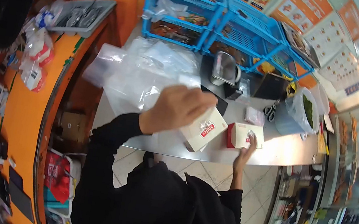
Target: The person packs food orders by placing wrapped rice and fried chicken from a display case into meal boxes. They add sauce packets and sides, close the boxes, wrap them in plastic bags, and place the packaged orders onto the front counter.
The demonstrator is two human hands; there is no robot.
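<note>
Curled over the upper left edge of a cream and red cardboard food box [205, 130] is my left hand [175, 109], closed and slightly blurred. This box is tilted and looks larger than the other one; whether its base touches the metal counter [151, 144] I cannot tell. A second cream and red box [238, 131] sits on the counter to the right. My right hand [245, 153] touches its front right side with fingers stretched out, not wrapped around it.
Clear plastic bags [149, 66] cover the counter's left part. Blue basket racks [181, 8] line the back. Toward the right stand scissors [270, 111], a lined bucket [291, 122] and a glass display case [352, 151]. An orange counter [24, 126] runs along the left.
</note>
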